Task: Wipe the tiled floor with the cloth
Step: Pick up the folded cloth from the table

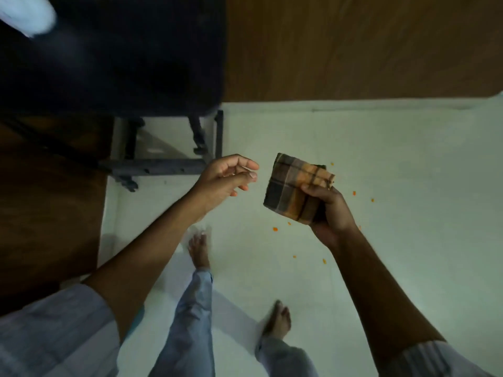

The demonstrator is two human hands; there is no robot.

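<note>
**Desk:** Head view: what does the frame carry?

**Photographer:** A person stands barefoot on a pale tiled floor (381, 159), seen from above. The right hand (330, 210), right of centre, grips a folded plaid cloth (294, 189) by its lower right corner, thumb laid over the top face. The cloth is held in the air above the floor, not touching it.

**Desk:** How does the cloth sit?

**Photographer:** Folded to a rough rectangle, brown and orange checks. Its long axis runs from the upper left of the frame down toward the lower right, into the palm. The free corners point up and left, toward the left hand (227, 178).

**Desk:** And that hand?

**Photographer:** Empty, fingers loosely curled, thumb and forefinger nearly meeting. It hovers just left of the cloth with a clear gap between them.

**Desk:** Edges, and room to move?

**Photographer:** Small orange crumbs (275, 229) are scattered on the tiles below and right of the cloth. A dark chair (109, 55) fills the upper left, its metal frame (163, 167) resting on the floor just beside the left hand's spot in the picture. A brown wooden surface (353, 44) borders the tiles along the top, and another wood-toned panel (49, 200) closes the left side. The right half of the floor is open. The left foot (200, 251) and the right foot (277, 319) stand low in the frame, both blurred.
</note>
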